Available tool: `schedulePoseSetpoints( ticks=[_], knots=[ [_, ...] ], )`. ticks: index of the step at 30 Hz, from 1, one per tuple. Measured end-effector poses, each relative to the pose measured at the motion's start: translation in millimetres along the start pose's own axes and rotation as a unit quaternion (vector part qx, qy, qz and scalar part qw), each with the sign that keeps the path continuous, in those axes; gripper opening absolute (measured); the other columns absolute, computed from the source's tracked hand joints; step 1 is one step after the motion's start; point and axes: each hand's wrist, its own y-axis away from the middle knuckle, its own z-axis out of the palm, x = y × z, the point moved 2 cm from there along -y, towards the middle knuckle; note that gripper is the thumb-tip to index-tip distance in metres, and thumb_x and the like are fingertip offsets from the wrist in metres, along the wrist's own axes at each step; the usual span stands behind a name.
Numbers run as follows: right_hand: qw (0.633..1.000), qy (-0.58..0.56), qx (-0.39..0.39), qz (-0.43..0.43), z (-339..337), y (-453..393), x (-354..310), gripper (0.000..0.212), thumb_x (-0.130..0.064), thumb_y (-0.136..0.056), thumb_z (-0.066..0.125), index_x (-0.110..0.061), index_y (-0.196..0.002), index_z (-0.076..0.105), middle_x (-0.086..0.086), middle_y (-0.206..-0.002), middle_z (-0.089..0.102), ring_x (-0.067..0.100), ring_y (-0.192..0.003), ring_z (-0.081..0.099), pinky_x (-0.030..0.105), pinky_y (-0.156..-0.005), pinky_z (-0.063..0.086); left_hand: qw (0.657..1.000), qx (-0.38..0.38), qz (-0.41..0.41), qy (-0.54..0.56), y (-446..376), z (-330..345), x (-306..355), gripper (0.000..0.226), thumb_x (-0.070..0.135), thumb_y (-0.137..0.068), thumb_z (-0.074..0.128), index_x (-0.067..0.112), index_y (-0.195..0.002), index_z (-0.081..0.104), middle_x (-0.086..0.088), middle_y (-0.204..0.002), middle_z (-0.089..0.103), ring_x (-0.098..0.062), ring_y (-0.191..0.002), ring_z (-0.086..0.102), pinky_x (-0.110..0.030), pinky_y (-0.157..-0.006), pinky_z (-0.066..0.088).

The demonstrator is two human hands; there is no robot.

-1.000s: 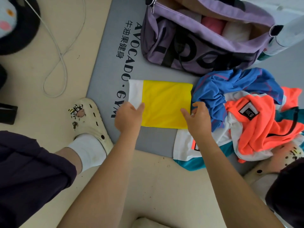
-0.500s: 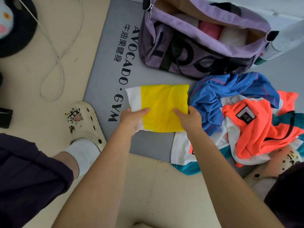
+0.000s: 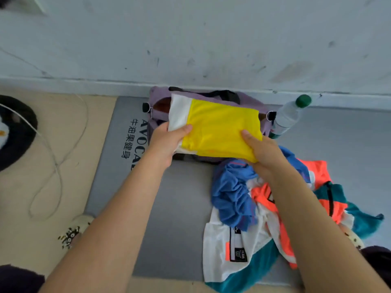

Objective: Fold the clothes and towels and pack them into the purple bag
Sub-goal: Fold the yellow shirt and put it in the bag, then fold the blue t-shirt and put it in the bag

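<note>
Two hands engaged: left hand (image 3: 167,142) and right hand (image 3: 261,152) each clamped on near corner of folded yellow-and-white fabric garment (image 3: 218,129), thumbs on top. Garment held in air above open purple fabric bag (image 3: 157,96) by wall. Judged light, soft, floppy; support at both ends needed or fold is lost. Flat rectangle, white band at left end.

A: Bright or dim?
B: Bright, even, soft daylight; hardly any shadows, no glare.
A: Sharp?
B: Slightly soft all over, motion-blurred; wide-angle bending toward the edges and corners.
</note>
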Motion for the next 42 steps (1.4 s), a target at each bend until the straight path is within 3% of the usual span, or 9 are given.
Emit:
schedulePoseSetpoints(
  ticks=[3, 9, 16, 22, 27, 31, 35, 38, 42],
  knots=[
    [0.996, 0.002, 0.020, 0.091, 4.0, -27.0, -6.2, 0.024, -0.016, -0.093, 0.063, 0.000, -0.109, 0.055, 0.014, -0.099, 0.067, 0.022, -0.074, 0.066, 0.032, -0.050, 0.056, 0.998, 0.015, -0.062, -0.026, -22.4, 11.3, 1.5, 0.031, 0.001, -0.083, 0.072, 0.000, -0.113, 0.063, -0.018, -0.095, 0.069, -0.027, -0.078, 0.068, -0.040, -0.077, 0.058],
    [0.998, -0.003, -0.030, 0.052, 25.5, -81.3, -33.1, 0.033, -0.016, -0.095, 0.061, -0.002, -0.125, 0.057, 0.012, -0.113, 0.067, 0.021, -0.085, 0.067, 0.034, -0.061, 0.057, 0.998, 0.020, 0.051, 0.014, -81.4, 11.7, 25.2, 0.037, 0.000, -0.080, 0.075, 0.012, -0.113, 0.063, -0.014, -0.113, 0.069, -0.029, -0.100, 0.068, -0.043, -0.087, 0.057],
    [0.972, 0.170, -0.058, 0.149, 59.7, -113.2, -18.4, 0.019, -0.017, -0.099, 0.055, -0.002, -0.111, 0.053, 0.013, -0.068, 0.070, 0.018, -0.047, 0.068, 0.021, -0.039, 0.050, 0.885, 0.156, -0.069, -0.433, -125.2, -8.2, 14.9, 0.068, 0.033, -0.077, 0.082, 0.003, -0.131, 0.055, -0.016, -0.130, 0.060, -0.034, -0.119, 0.057, -0.039, -0.096, 0.048],
    [0.956, 0.279, -0.007, -0.086, 50.5, -135.7, -10.7, 0.022, -0.032, -0.091, 0.065, -0.011, -0.089, 0.063, 0.003, -0.081, 0.065, 0.022, -0.077, 0.061, 0.029, -0.058, 0.045, 0.932, 0.162, 0.149, -0.289, -121.5, -18.8, 2.5, 0.035, 0.028, -0.081, 0.077, 0.011, -0.110, 0.066, -0.001, -0.103, 0.067, -0.023, -0.099, 0.062, -0.025, -0.076, 0.041],
    [0.762, 0.628, 0.023, -0.155, 36.9, -139.7, -2.5, 0.057, -0.053, -0.091, 0.056, -0.005, -0.121, 0.055, 0.016, -0.103, 0.061, 0.035, -0.103, 0.057, 0.038, -0.084, 0.041, 0.766, 0.085, 0.253, -0.585, -113.4, -20.5, -11.4, 0.049, 0.049, -0.093, 0.057, 0.005, -0.114, 0.058, -0.017, -0.110, 0.067, -0.035, -0.104, 0.061, -0.035, -0.080, 0.040],
    [0.702, 0.683, 0.036, -0.198, 23.0, -107.7, -5.3, 0.056, -0.071, -0.085, 0.045, -0.017, -0.082, 0.057, -0.001, -0.073, 0.059, 0.029, -0.088, 0.060, 0.044, -0.094, 0.032, 0.652, 0.111, 0.344, -0.666, -79.2, -26.8, -10.1, 0.058, 0.060, -0.093, 0.044, 0.008, -0.114, 0.059, -0.015, -0.092, 0.072, -0.033, -0.091, 0.066, -0.042, -0.086, 0.039],
    [0.726, 0.579, 0.097, -0.359, 7.5, -58.7, -13.0, 0.049, -0.057, -0.086, 0.057, -0.015, -0.061, 0.050, -0.004, -0.062, 0.049, 0.025, -0.072, 0.049, 0.042, -0.086, 0.035, 0.656, 0.152, 0.399, -0.622, -48.3, -22.8, -2.3, 0.054, 0.057, -0.090, 0.043, 0.011, -0.102, 0.068, -0.008, -0.079, 0.070, -0.031, -0.081, 0.062, -0.041, -0.084, 0.037],
    [0.735, 0.494, 0.176, -0.429, -8.3, -26.6, -3.2, 0.034, -0.042, -0.086, 0.064, -0.009, -0.090, 0.062, 0.008, -0.091, 0.056, 0.027, -0.089, 0.050, 0.039, -0.086, 0.039, 0.670, 0.209, 0.438, -0.561, -23.6, -12.7, -0.6, 0.041, 0.043, -0.089, 0.056, 0.010, -0.110, 0.066, -0.011, -0.101, 0.065, -0.033, -0.098, 0.055, -0.044, -0.089, 0.040],
    [0.813, 0.477, 0.178, -0.281, -39.2, -7.1, 57.4, 0.037, -0.032, -0.084, 0.071, -0.006, -0.104, 0.054, 0.011, -0.100, 0.054, 0.031, -0.091, 0.055, 0.043, -0.079, 0.046, 0.746, 0.137, 0.413, -0.504, 11.5, 19.1, -31.5, 0.024, 0.033, -0.086, 0.058, 0.014, -0.096, 0.068, -0.004, -0.088, 0.064, -0.028, -0.084, 0.057, -0.041, -0.075, 0.048]
  ],
)
